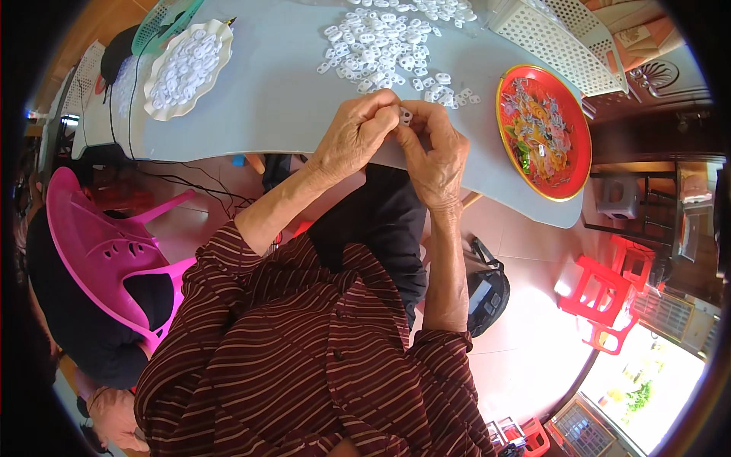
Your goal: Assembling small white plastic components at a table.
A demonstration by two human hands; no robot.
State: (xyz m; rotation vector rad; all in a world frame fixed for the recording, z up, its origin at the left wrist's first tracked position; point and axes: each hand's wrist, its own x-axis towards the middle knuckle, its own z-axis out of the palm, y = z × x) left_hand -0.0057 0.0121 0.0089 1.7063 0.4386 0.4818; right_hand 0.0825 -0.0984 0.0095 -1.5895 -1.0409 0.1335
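Above the table's near edge, my left hand and my right hand meet with fingers pinched together. Between their fingertips is a small white plastic piece with dark holes, partly covered by the fingers. Just beyond them, a loose pile of similar white oval pieces lies on the grey-blue table. To the right, a round red tray with a gold rim holds many small metallic bits and one white piece. At the left, a cream scalloped dish is heaped with more white pieces.
A white perforated basket stands at the far right of the table, and a green basket at the far left. On the left is a pink plastic chair with a person beside it. Red stools and a black bag are on the floor.
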